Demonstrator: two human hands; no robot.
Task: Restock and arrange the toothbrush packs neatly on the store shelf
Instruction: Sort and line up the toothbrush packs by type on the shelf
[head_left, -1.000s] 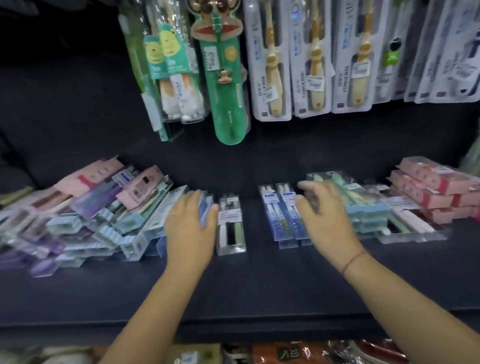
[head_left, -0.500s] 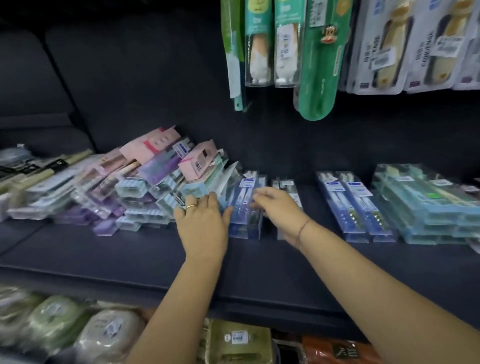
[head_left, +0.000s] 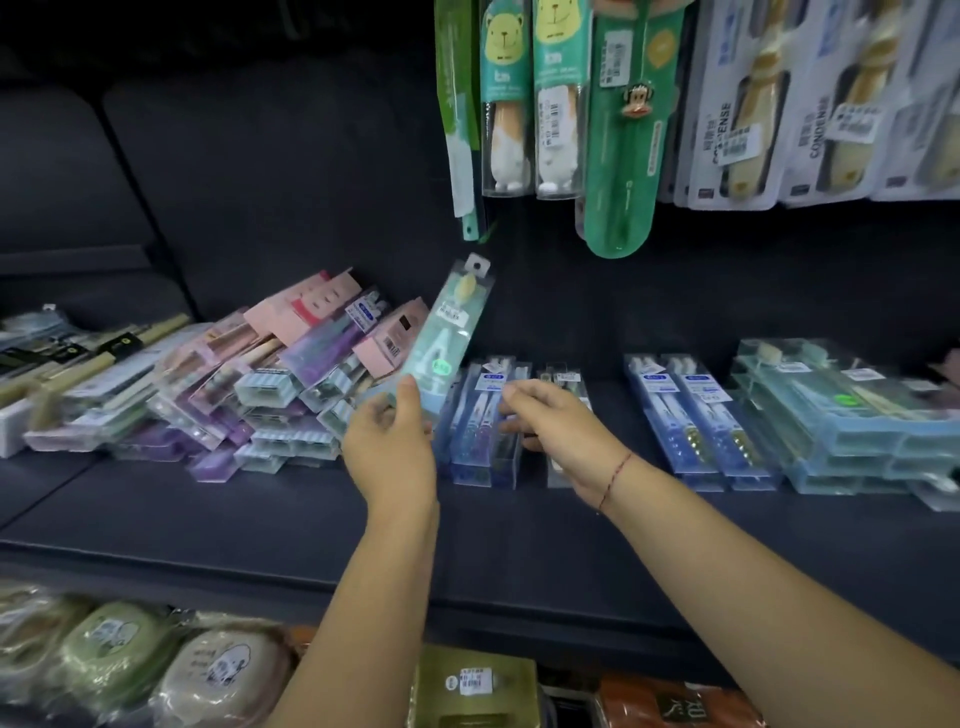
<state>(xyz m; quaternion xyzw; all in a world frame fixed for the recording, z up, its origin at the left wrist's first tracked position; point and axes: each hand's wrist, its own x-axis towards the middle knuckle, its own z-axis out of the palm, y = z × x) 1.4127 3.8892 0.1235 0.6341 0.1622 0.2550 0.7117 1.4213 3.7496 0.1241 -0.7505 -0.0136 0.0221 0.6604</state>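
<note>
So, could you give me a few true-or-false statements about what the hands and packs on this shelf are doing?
1. The left hand holds a mint-green pack tilted up off the shelf. True.
2. The right hand holds a pink box in the air. False: it reaches low over the blue packs lying on the shelf.
3. A red string circles the right wrist. True.
4. The pink and purple packs stand in a neat row. False: they lie in a jumbled pile.
</note>
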